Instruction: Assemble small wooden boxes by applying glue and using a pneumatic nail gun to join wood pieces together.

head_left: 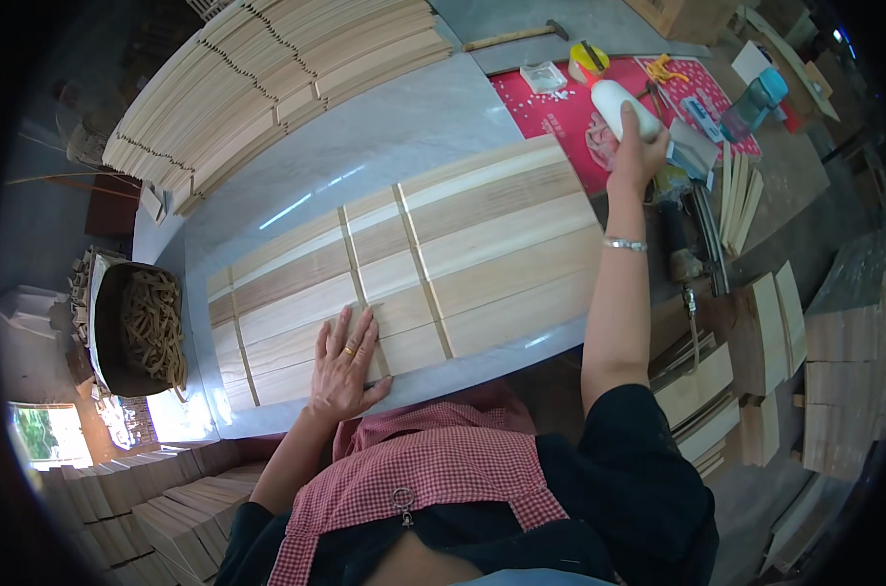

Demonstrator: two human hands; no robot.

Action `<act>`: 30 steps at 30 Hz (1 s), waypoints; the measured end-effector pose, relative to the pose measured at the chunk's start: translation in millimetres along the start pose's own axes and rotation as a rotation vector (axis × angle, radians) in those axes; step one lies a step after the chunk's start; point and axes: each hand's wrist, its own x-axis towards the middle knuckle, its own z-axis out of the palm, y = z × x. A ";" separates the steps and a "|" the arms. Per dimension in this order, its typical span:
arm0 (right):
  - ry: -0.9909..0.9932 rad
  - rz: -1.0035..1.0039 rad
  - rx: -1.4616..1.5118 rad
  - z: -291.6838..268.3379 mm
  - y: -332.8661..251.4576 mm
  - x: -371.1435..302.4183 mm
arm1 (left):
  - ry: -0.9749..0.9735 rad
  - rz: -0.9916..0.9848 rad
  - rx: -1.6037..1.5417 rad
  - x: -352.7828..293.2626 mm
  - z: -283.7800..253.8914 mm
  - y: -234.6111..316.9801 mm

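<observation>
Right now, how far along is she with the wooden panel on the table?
Done: the flat boards lie side by side as a panel, with three thin cross strips already laid over them. In hand: the left hand presses flat on the near edge, while the right hand grips a white bottle over the red mat. Left: whether the strips are fixed yet cannot be told.

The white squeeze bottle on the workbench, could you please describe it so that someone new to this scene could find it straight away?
Start at the pale grey workbench that carries the wide panel of wooden boards. At its far right end lies a red mat, and above it the right hand closes its grip on the white squeeze bottle. It is the only smooth, rounded white thing there; the bottle beside it is blue-green.
</observation>
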 end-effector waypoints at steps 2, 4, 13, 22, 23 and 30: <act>0.032 -0.046 0.077 -21.8 -1.5 -15.6 | 0.012 -0.003 -0.002 1.7 -0.7 0.6; 0.053 -0.065 0.116 -38.5 0.8 -28.3 | 0.015 -0.002 0.000 1.5 -0.4 1.2; 0.064 0.114 -0.136 -49.8 -3.0 -55.4 | 0.000 -0.014 0.007 0.2 3.5 0.2; 0.071 0.075 -0.245 -33.8 14.4 -41.1 | 0.011 -0.007 0.047 -0.1 2.0 2.4; 0.060 0.077 -0.254 -32.2 14.8 -40.6 | 0.015 -0.007 0.045 -0.4 2.2 2.2; 0.096 -0.107 -0.418 -42.3 41.2 -23.3 | 0.005 -0.004 0.042 0.6 0.7 3.8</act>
